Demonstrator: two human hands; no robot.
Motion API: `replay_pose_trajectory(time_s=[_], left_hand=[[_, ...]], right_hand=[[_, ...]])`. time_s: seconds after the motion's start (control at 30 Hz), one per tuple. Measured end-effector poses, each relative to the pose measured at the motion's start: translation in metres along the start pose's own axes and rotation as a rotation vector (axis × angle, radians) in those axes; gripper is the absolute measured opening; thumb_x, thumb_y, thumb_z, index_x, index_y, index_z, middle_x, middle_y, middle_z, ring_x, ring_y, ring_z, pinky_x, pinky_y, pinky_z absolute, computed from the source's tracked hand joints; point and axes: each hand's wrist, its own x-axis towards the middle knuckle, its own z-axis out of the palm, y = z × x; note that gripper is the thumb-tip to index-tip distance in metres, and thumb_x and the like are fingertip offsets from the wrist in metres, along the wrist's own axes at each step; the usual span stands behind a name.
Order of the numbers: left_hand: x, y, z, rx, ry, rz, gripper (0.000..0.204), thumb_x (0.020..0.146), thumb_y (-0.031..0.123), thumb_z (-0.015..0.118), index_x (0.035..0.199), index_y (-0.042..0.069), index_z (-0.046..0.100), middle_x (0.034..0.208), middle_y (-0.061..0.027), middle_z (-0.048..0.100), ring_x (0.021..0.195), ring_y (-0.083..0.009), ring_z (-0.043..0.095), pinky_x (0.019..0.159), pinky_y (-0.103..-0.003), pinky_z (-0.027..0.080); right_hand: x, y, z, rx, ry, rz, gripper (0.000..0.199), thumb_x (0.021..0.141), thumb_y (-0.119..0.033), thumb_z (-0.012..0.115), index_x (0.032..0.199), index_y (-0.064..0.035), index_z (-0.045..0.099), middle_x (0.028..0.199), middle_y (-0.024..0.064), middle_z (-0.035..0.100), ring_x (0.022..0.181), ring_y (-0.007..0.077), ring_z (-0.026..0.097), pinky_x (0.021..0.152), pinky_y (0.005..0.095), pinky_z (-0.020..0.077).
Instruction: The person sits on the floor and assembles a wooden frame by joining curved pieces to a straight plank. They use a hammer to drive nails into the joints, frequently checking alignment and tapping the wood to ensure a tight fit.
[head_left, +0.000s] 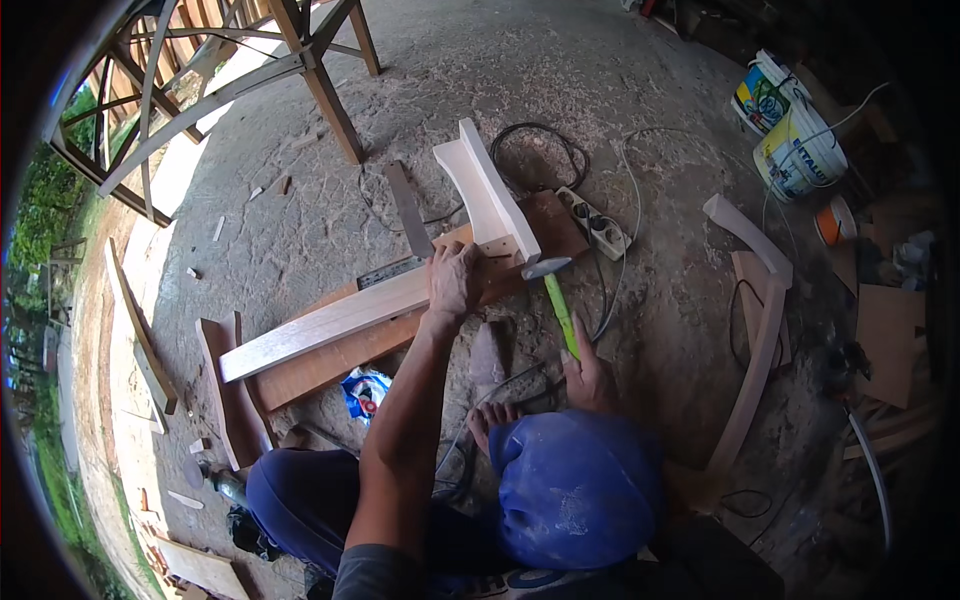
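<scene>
A long pale wooden beam (325, 325) lies slanted across a reddish-brown board (330, 362) on the floor. At its far right end it meets a wide pale wooden piece (480, 195) with a curved edge and a raised side. My left hand (455, 280) is closed over the beam beside this joint, fingertips bent out of sight. A thin dark nail (496, 257) seems to lie or stick out just right of those fingers. My right hand (590, 380) grips the green handle of a hammer (561, 315); the metal head is beside the joint's right corner.
Another curved wooden piece (222, 390) stands under the beam's left end. A blue packet (366, 394) lies near my left forearm. A socket strip (598, 222) and cables are beyond the hammer. Curved wood (752, 380) and buckets (800, 155) stand right; a wooden trestle (325, 100) is far left.
</scene>
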Motion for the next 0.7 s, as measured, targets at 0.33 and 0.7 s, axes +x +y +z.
replay_pose_trajectory(time_s=[0.33, 0.7], left_hand=[[0.022, 0.010, -0.006, 0.102, -0.111, 0.021, 0.021, 0.088, 0.023, 0.060, 0.094, 0.005, 0.068, 0.100, -0.0183, 0.070, 0.097, -0.0397, 0.066, 0.087, -0.050, 0.047], [0.020, 0.024, -0.011, -0.256, -0.057, -0.330, 0.024, 0.095, 0.021, 0.057, 0.097, 0.000, 0.068, 0.086, -0.0207, 0.067, 0.086, -0.0364, 0.069, 0.079, -0.044, 0.050]], right_hand=[[-0.067, 0.066, 0.014, -0.097, -0.327, 0.368, 0.077, 0.098, -0.027, 0.059, 0.161, -0.0163, 0.017, 0.132, 0.0325, 0.053, 0.114, 0.0500, 0.058, 0.096, 0.0513, 0.0473], [-0.056, 0.058, 0.000, -0.285, -0.492, 0.468, 0.077, 0.098, -0.032, 0.057, 0.161, -0.0185, 0.015, 0.118, 0.0334, 0.063, 0.103, 0.0535, 0.063, 0.092, 0.0562, 0.0493]])
